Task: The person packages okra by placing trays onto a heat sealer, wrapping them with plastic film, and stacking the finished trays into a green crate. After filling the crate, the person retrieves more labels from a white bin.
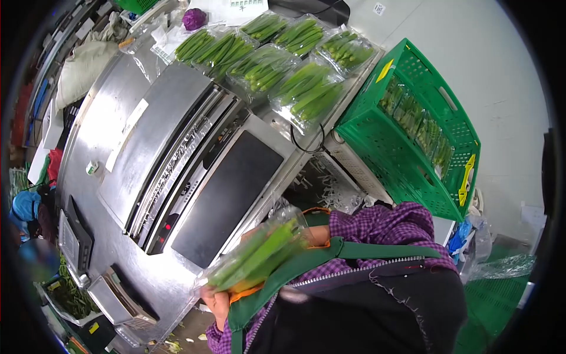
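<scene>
Close to my body I hold a clear plastic pack of long green vegetables [256, 253], slightly blurred and tilted. My left hand [217, 302] closes on its lower end, with the thumb near the film. At the other end my right hand [317, 236] reaches round behind the pack, and most of its fingers are hidden. Just beyond the pack is a wrapping machine with a dark flat plate [233, 197] and a metal cover [159, 121]. Similar wrapped packs [306, 91] lie together at the far end of the steel table.
A green crate [383, 150] holding wrapped packs stands at the right. A purple cabbage [194, 19] and papers lie at the back. On the left are a scale [75, 227], a metal box [118, 298] and a bin of greens [71, 295]. Another person [29, 215] is at far left.
</scene>
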The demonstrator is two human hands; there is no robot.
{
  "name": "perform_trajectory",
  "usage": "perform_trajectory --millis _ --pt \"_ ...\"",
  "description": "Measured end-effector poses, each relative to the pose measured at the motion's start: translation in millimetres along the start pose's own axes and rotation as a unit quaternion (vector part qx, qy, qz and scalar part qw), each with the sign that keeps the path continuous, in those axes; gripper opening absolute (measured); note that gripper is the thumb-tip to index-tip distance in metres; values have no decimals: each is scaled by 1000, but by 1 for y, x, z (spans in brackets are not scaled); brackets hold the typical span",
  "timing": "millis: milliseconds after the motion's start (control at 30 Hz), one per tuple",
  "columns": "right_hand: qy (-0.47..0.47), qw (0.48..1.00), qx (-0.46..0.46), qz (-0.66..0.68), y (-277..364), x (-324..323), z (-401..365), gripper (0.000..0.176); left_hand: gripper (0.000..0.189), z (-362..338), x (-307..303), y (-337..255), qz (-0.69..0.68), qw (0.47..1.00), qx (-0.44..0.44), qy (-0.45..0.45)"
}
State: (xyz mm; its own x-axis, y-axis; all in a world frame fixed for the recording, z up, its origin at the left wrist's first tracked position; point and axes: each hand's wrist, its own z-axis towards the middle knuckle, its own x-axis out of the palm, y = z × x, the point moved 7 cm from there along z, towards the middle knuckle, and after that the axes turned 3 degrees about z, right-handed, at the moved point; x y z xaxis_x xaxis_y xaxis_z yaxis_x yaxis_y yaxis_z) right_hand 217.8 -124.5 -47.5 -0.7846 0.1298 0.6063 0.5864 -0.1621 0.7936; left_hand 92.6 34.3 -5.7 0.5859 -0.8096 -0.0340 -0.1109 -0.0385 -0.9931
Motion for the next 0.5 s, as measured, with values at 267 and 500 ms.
perform_trajectory --millis 267,500 --pt "10 955 -82 284 133 0 8 71 58 -1 65 25 -198 957 -199 77" --pt "-106 970 -78 205 123 -86 2 62 50 5 22 53 -88 965 -216 -120"
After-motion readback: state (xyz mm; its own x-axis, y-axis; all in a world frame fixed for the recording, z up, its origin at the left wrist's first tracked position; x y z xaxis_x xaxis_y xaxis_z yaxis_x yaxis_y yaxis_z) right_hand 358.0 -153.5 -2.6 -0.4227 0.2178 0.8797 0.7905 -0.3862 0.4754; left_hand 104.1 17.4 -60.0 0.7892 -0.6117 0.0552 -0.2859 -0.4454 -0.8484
